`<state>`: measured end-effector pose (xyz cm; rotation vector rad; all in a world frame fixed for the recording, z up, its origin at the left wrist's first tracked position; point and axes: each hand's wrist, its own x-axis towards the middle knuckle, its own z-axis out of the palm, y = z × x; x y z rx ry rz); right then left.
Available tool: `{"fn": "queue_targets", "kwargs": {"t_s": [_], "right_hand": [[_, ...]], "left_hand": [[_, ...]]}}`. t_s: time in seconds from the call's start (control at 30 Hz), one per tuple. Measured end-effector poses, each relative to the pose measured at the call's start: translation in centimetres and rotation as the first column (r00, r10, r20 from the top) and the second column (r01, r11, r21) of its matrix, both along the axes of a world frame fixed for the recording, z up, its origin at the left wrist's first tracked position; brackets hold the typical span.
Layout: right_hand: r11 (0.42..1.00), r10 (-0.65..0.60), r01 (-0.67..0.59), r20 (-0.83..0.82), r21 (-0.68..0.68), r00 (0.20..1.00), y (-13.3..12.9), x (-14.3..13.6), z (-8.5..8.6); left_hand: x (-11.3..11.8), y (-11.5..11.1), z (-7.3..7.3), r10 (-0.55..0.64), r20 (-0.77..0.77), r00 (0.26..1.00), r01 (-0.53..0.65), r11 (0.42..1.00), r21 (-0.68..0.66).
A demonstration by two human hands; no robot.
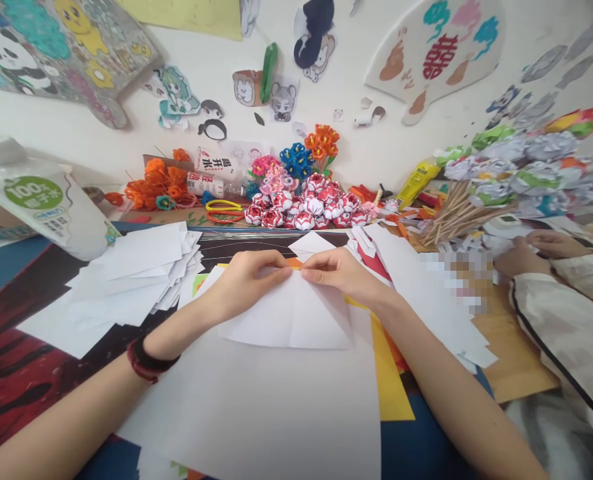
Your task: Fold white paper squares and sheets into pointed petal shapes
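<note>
A creased white paper piece [289, 317], folded to a peak at its far edge, hangs between my two hands. My left hand [249, 277] pinches that peak from the left, thumb and fingers together. From the right, my right hand [339, 273] pinches the same peak, its fingertips almost touching the left ones. Below lies a large white sheet [276, 407], with a yellow sheet [391, 373] showing from under its right side. Just beyond my hands rests a small folded white paper [311, 245].
Stacked white papers [131, 273] lie left, more white sheets [421, 287] right. A large bottle [41, 200] stands at the left. Red and white paper flowers [306, 207] line the back. At the right, another person's hands [531, 257] work near wooden sticks [449, 213].
</note>
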<state>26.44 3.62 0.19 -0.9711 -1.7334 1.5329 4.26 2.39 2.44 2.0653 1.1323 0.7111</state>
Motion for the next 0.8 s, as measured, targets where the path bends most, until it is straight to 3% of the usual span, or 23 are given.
{"fn": "queue_targets", "kwargs": {"t_s": [0.3, 0.47, 0.8], "right_hand": [[0.998, 0.027, -0.029, 0.039, 0.058, 0.999, -0.3, -0.4, 0.3], [0.994, 0.026, -0.033, 0.063, 0.102, 0.998, -0.4, -0.4, 0.4], [0.994, 0.026, -0.032, 0.053, 0.106, 0.998, -0.8, -0.8, 0.6]], "left_hand": [[0.6, -0.6, 0.2, -0.027, 0.131, 0.991, 0.037, 0.997, -0.075], [0.8, -0.8, 0.5, -0.036, 0.1, 0.994, 0.042, 0.998, -0.056], [0.9, -1.1, 0.5, -0.07, -0.07, 0.995, 0.078, 0.989, 0.122]]}}
